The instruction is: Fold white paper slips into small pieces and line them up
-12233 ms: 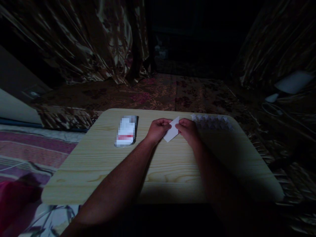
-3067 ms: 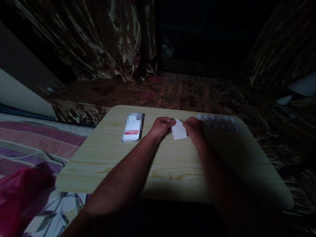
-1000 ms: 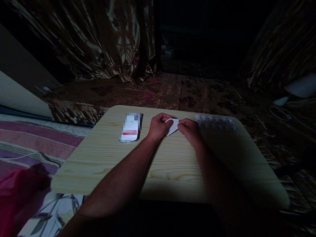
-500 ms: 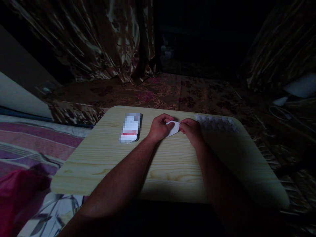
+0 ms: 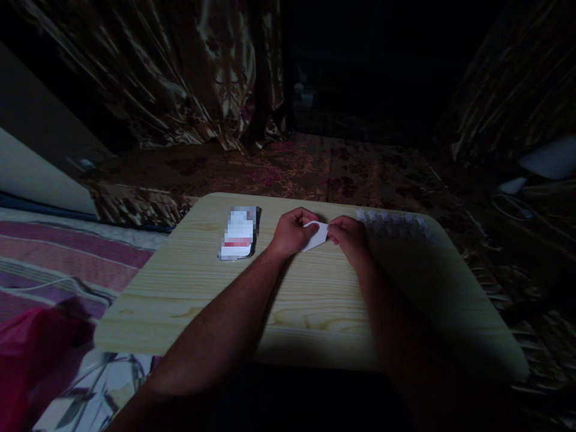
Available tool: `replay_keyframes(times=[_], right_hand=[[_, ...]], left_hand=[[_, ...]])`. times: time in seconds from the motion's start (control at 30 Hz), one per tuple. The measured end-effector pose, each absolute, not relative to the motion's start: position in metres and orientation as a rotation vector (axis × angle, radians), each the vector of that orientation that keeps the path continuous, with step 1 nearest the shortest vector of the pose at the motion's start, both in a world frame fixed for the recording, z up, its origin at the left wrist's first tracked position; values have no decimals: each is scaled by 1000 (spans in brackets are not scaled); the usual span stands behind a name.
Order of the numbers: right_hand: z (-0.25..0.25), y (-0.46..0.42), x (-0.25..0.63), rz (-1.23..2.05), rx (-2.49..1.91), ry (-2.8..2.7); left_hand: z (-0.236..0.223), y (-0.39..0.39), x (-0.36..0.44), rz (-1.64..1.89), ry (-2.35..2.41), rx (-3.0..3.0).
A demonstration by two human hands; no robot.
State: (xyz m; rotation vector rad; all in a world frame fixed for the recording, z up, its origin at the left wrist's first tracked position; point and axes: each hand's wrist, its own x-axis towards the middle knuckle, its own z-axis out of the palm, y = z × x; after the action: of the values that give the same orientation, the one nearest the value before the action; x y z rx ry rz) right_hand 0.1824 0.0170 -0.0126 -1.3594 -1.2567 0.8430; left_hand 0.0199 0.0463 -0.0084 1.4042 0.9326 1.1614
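Note:
A small white piece of folded paper (image 5: 315, 235) is held between both hands above the far middle of the table. My left hand (image 5: 291, 231) grips its left part, thumb on top, and covers some of it. My right hand (image 5: 347, 233) pinches the paper's right end between thumb and forefinger. Several small white folded paper pieces (image 5: 395, 223) stand in two rows at the table's far right corner, just past my right hand. Shadow dims the nearer row.
The pale wooden table (image 5: 306, 300) has rounded corners. A smartphone (image 5: 239, 233), its screen pixelated, lies on its left part. Striped bedding (image 5: 67, 258) and a pink cloth or bag (image 5: 31, 354) are at the left. A white lamp (image 5: 551, 159) stands at the right.
Earlier the paper showed as a larger, flatter sheet between my hands. It now looks smaller and angled, with my left hand covering more of it. In the last half second, hardly anything moved.

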Motion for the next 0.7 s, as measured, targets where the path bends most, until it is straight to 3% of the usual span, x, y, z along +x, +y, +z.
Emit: replay_keyframes(times=[0.7], right_hand=[[-11, 14, 182, 795, -1383, -1369]], left_hand=[[-7, 44, 20, 1130, 886, 1474]])
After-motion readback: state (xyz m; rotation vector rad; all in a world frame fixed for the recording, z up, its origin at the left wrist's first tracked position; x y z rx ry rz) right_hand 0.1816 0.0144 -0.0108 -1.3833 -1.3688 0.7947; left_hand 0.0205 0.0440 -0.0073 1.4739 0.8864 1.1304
